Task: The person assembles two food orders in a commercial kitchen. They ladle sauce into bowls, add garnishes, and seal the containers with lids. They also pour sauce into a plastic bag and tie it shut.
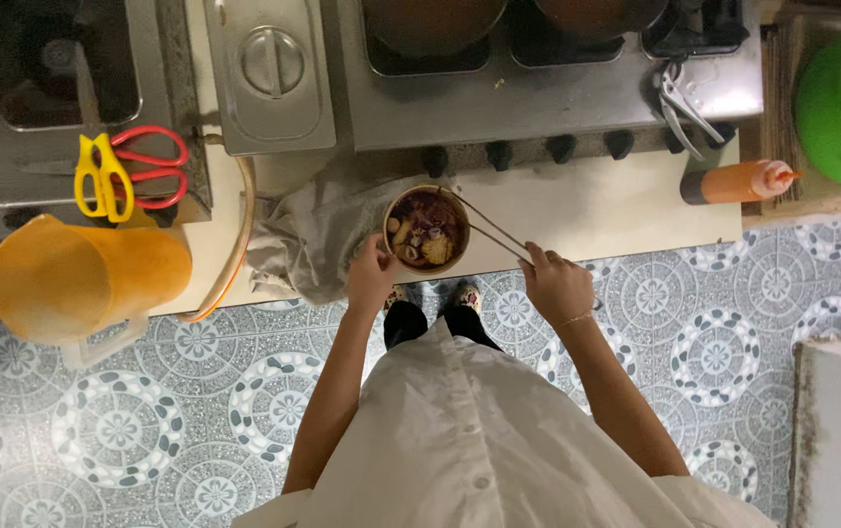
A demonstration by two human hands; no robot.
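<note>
Paper bowl (426,230) at counter edge, already filled with mixed toppings. Left hand (371,277) pinches its rim at 7 o'clock. Right hand (555,284) grips chopsticks (487,230), tips inside the bowl at 2 o'clock: arranging appears unfinished. Grey cloth (313,240) at 9 o'clock.

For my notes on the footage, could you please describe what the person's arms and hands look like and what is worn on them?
Both forearms are bare. The right hand has a thin bracelet at the wrist; the left hand shows no jewellery. No gloves are worn. A white buttoned garment covers the body, and any sleeves end above the elbows.
</note>
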